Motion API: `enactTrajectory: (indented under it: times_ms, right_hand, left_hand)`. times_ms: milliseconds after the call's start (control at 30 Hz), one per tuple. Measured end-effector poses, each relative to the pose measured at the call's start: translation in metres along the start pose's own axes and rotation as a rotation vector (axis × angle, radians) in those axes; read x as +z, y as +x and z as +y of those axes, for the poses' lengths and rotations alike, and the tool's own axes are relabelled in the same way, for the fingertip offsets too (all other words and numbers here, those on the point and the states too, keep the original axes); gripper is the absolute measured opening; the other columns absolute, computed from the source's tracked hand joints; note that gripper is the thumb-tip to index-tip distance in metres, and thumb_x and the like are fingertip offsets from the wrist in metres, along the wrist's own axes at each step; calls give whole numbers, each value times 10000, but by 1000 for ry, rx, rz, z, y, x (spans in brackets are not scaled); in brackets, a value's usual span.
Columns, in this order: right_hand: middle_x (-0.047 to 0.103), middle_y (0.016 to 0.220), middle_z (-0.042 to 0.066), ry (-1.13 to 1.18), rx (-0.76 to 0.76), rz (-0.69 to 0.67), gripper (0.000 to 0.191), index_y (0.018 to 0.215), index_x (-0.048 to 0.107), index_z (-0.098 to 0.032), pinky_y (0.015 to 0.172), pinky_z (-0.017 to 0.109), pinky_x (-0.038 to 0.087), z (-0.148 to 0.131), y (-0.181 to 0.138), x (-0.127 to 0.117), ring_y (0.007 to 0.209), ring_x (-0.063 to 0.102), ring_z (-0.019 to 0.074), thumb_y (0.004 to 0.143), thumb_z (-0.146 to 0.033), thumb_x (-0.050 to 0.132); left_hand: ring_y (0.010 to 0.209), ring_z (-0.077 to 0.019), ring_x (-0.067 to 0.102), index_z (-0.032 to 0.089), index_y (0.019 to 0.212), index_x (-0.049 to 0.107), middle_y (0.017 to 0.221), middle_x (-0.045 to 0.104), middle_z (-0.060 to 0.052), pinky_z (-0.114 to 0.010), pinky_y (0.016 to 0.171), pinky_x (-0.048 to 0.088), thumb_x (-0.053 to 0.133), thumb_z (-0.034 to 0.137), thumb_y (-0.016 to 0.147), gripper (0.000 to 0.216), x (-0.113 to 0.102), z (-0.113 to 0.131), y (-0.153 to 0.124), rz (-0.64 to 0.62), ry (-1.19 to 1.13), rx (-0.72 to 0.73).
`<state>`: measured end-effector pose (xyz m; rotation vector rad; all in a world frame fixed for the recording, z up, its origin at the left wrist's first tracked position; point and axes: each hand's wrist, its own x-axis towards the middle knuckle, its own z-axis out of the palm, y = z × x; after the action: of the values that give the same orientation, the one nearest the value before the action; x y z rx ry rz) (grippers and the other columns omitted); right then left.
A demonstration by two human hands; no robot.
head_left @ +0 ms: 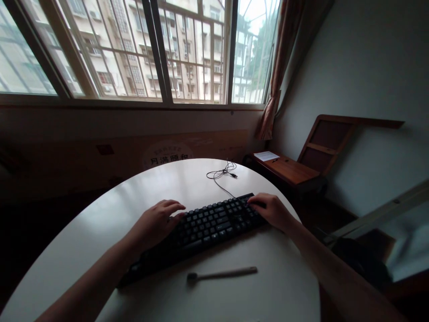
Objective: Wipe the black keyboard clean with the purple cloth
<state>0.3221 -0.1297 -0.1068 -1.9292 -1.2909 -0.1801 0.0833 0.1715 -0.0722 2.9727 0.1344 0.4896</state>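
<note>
A black keyboard [217, 221] lies slantwise on a white round table [288, 264], its keys facing up. My left hand [157, 223] is over its left part, thumb and fingers stretched out and apart, fingertips near the back rows. The left wrist and hand hide some of the keys. At the far right end, my right hand [273, 210] has its fingers curled round the keyboard's corner, thumb bent in close to the index finger. In front of the keyboard lies a small brush [224, 273] like a toothbrush, its dark head pointing left; neither hand touches it.
The keyboard's thin cable [223, 172] lies loosely coiled behind it, with a USB plug [233, 175]. Beyond the table's right edge stands a wooden chair [295, 167] bearing white paper [267, 156]. Barred windows [197, 58] and a curtain [273, 107] are ahead.
</note>
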Motion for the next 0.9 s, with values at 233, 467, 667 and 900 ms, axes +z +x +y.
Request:
enactTrajectory:
  times_ms: [233, 467, 667, 900]
  right_hand:
    - [634, 1093, 90, -230, -104, 11, 178, 969, 752, -244, 948, 435, 461, 10, -11, 11, 1046, 567, 249, 852, -225, 620]
    - [512, 1360, 85, -224, -65, -18, 204, 940, 736, -246, 1051, 488, 388, 5, -15, 12, 1235, 479, 276, 848, -168, 571]
    - [446, 1447, 87, -242, 4, -34, 189, 909, 729, -241, 1073, 513, 349, 3, -15, 13, 1316, 421, 286, 837, -171, 568]
    - [380, 1506, 54, -255, 3, -24, 219, 906, 749, -260, 1104, 498, 313, 4, -16, 11, 1362, 372, 285, 826, -164, 569]
  left_hand:
    - [1050, -239, 630, 243, 1139, 669, 1150, 688, -70, -398, 935, 501, 387, 469, 940, 412, 16, -14, -10, 0, 0, -59]
    - [1094, -259, 636, 259, 1268, 607, 1238, 660, -63, -390, 924, 527, 412, 518, 898, 492, 16, -18, -19, -127, -50, -223]
    - [1107, -261, 632, 263, 1227, 640, 1221, 672, -53, -385, 963, 513, 424, 551, 882, 499, 20, -25, -18, -156, -80, -210]
    - [1094, -268, 637, 271, 1228, 642, 1216, 675, -59, -398, 951, 520, 435, 567, 878, 503, 23, -32, -19, -163, -93, -189]
